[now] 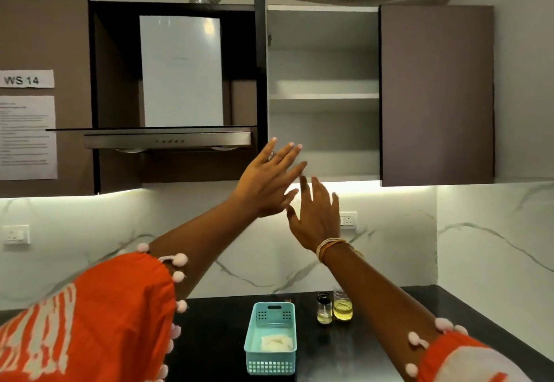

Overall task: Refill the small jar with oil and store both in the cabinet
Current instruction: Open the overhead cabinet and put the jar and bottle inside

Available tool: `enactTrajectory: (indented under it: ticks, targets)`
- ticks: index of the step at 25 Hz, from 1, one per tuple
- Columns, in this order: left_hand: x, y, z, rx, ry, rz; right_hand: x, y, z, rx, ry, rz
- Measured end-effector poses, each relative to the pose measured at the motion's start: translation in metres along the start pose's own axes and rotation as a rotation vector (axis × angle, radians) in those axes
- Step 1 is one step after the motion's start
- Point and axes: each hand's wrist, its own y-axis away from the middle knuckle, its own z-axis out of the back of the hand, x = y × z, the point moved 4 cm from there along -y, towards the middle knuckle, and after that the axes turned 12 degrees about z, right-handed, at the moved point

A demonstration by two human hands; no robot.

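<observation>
Both my hands are raised empty with fingers spread, left hand [271, 179] and right hand [316, 216], before the open cabinet [323, 96]. The small jar [324, 309] and oil jar [342, 306] wait on the dark surface [374, 336]; lifting them down there likely comes next.

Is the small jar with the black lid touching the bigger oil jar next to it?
Cannot tell. In the head view the small jar and the bigger oil jar stand side by side; neither gap nor contact is plain.
</observation>
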Motion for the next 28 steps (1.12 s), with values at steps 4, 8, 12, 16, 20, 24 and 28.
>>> enactTrajectory:
  ticks: [4, 8, 12, 16, 20, 24, 28]
  targets:
    - [-0.051, -0.026, -0.022, 0.090, 0.057, 0.126, -0.062, 0.001, -0.007, 0.095, 0.187, -0.001]
    - [-0.094, -0.049, -0.059, 0.167, 0.173, 0.284, -0.125, 0.005, -0.025, 0.122, 0.236, -0.012]
    - [-0.144, -0.052, -0.115, 0.207, 0.283, 0.383, -0.186, 0.015, -0.063, 0.156, 0.150, -0.043]
    - [-0.199, -0.029, -0.186, 0.368, 0.340, 0.434, -0.229, 0.051, -0.122, 0.259, 0.079, -0.039]
    - [-0.251, -0.007, -0.255, 0.547, 0.485, 0.474, -0.261, 0.086, -0.187, 0.351, -0.060, -0.093]
    - [-0.296, 0.016, -0.334, 0.730, 0.584, 0.524, -0.287, 0.118, -0.265, 0.442, -0.163, -0.179]
    - [-0.338, 0.048, -0.413, 0.896, 0.624, 0.561, -0.301, 0.156, -0.346, 0.563, -0.204, -0.347]
